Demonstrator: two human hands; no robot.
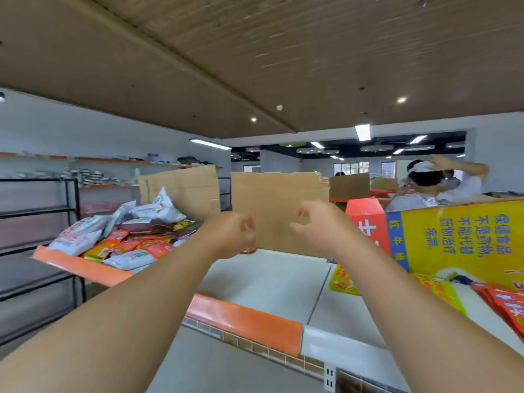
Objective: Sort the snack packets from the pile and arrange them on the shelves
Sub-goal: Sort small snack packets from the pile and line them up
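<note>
Your left hand (pixel 229 235) and right hand (pixel 314 222) hover empty, fingers loosely curled — a careless reach could spill the pile (pixel 127 236) off its shelf (pixel 80 266).

shelf edge (pixel 243 321) orange | shelf top (pixel 263 276) white | box (pixel 459 236) yellow, blue, red | packets (pixel 113 236) white, orange, red

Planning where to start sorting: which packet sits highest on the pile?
The white packet poking up at the back, by the cardboard sheet; the orange packets and other white ones lie lower.
</note>
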